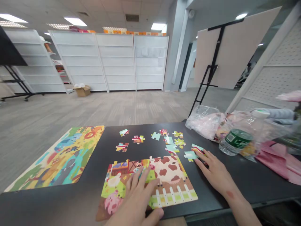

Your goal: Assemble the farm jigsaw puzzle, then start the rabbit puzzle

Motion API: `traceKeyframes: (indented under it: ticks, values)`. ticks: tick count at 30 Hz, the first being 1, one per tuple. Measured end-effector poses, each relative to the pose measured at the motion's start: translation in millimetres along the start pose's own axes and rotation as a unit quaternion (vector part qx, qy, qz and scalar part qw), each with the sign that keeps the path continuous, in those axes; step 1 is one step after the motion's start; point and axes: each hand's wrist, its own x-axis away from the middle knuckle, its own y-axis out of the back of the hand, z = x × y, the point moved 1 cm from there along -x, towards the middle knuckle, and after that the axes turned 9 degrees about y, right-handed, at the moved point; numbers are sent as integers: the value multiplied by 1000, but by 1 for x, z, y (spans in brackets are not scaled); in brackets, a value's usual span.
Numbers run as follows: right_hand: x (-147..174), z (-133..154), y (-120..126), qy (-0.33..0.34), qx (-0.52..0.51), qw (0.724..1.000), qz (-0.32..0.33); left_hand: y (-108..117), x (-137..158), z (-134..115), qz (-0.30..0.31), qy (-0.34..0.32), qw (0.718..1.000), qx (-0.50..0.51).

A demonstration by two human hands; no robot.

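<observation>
A partly assembled farm jigsaw puzzle (169, 169) lies on the black table, with a cow, a pig, a hen and a white fence on it. My left hand (138, 197) rests over its middle, fingers spread and holding nothing. To the right of the puzzle, my right hand (213, 169) reaches to a loose puzzle piece (197, 147) with red and light blue on it. Its fingertips touch that piece, and the thumb lies beside a pale blue piece (190, 156). Several other loose pieces (171, 148) are scattered beyond the puzzle's top edge.
A finished animal puzzle (63, 157) lies at the table's left. On the right stand a water bottle with a green label (237, 138), clear plastic bags (204, 122) and a pink cloth (279, 160). An easel board (235, 50) and white shelves (115, 59) are farther off.
</observation>
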Motion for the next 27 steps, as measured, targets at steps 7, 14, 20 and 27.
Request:
traceKeyframes:
  ticks: [7,14,20,27]
  values:
    - [0,18,13,60,-29,998,0,78,-42,50,-126,-31,992,4]
    - [1,25,20,114,-53,992,7,113,-100,124,-304,-51,950,48]
    - [1,26,18,59,1,998,21,112,-90,130,-343,-68,935,57]
    - [4,30,23,116,-11,993,24,117,-90,131,-410,-66,908,62]
